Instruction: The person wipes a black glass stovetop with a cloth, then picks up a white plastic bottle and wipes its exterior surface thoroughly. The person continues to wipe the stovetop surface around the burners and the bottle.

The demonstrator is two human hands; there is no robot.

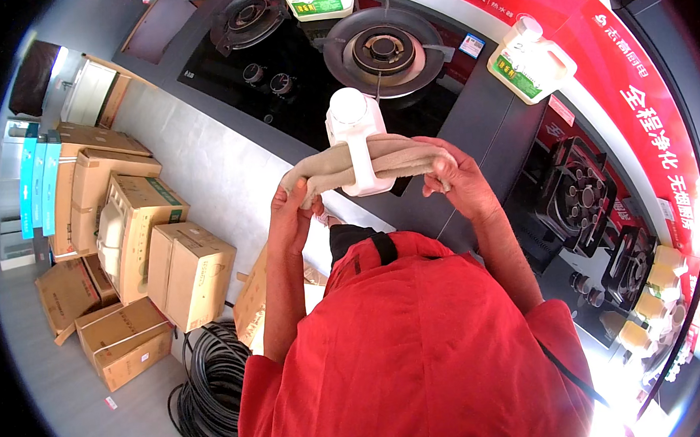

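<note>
A beige cloth is threaded through the handle of a white plastic jug. My left hand pinches the cloth's left end. At the other end, my right hand grips the cloth between thumb and fingers. The jug stands upright between my hands, its round white cap towards me, at the near edge of a black glass gas hob. Whether its base rests on the counter or hangs from the cloth, I cannot tell.
Two more jugs with green labels, one behind the hob and one on the right, stand on the dark counter. Further gas hobs lie to the right. Cardboard boxes and a coil of black hose occupy the floor on the left.
</note>
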